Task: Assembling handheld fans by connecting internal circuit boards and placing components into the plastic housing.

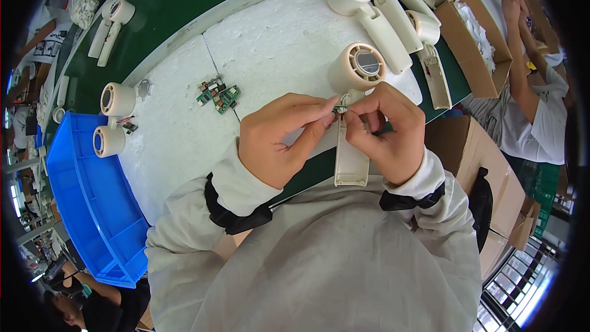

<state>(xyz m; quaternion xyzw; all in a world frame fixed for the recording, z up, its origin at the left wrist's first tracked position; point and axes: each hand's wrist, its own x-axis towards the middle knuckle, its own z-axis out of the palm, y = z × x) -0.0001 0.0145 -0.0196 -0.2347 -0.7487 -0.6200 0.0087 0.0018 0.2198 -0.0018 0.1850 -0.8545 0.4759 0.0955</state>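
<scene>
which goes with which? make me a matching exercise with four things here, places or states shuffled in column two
Column one
1. Left hand
2. Pile of circuit boards
3. Blue bin
4. Cardboard box with white contents

Column two
A. At the left end of the white sheet
B. Pinching a small circuit board
C. Upper right of the picture
D. On the white sheet, over a seam

Pairs: 1-B, 2-D, 3-A, 4-C

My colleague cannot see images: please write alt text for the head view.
A person's left hand and right hand meet at a green circuit board over an open cream handheld fan. More boards lie on the white surface; a blue bin stands at left.
</scene>
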